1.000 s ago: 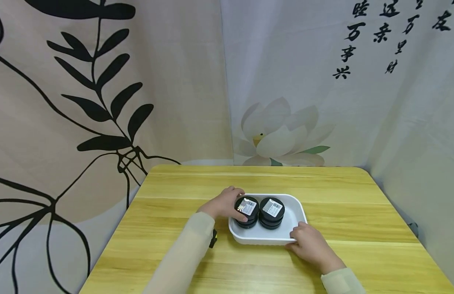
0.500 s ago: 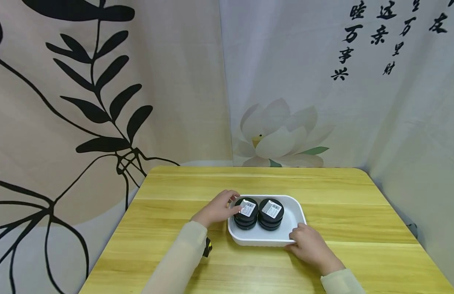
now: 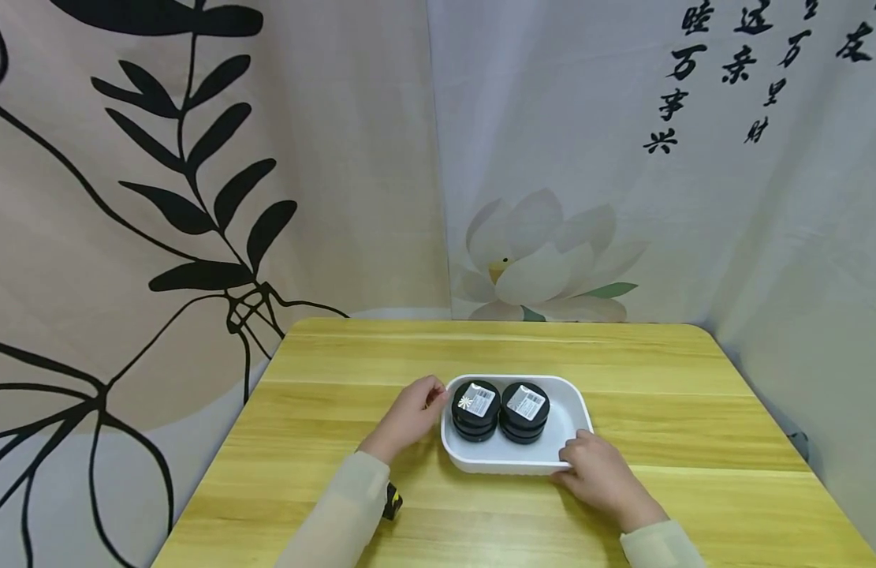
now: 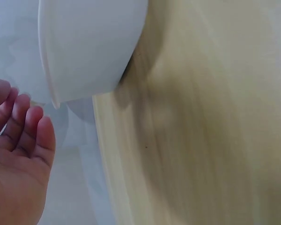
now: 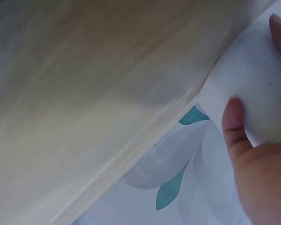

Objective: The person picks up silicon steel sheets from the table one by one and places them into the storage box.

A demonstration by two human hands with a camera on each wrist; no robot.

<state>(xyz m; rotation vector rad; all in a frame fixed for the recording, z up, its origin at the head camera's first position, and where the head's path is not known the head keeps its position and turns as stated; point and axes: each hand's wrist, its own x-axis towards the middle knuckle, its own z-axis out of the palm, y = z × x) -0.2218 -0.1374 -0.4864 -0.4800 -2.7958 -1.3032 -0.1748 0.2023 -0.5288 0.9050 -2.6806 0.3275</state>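
Note:
A white rectangular tray (image 3: 480, 459) stands on the table. Inside it, toward the left, sit two side-by-side stacks of round black lidded jars, the left stack (image 3: 475, 412) and the right stack (image 3: 524, 413), each topped with a white barcode label. My left hand (image 3: 409, 416) is just off the tray's left rim, its fingers loosely bent and nothing in them; the left wrist view shows that hand (image 4: 21, 154) beside the tray's outer wall (image 4: 89, 51). My right hand (image 3: 599, 472) grips the tray's front right corner; in the right wrist view its thumb and a fingertip lie against the wall (image 5: 262, 79).
The wooden table (image 3: 665, 410) has its far edge close to a hanging cloth (image 3: 551, 158) printed with a lotus and dark characters. Another cloth with black leaves (image 3: 225, 134) hangs at the left. A black strap piece (image 3: 392, 502) shows under the left sleeve.
My left hand has let go of the left jar stack and drawn back leftward, past the tray's rim. The right hand, tray and jars stay put.

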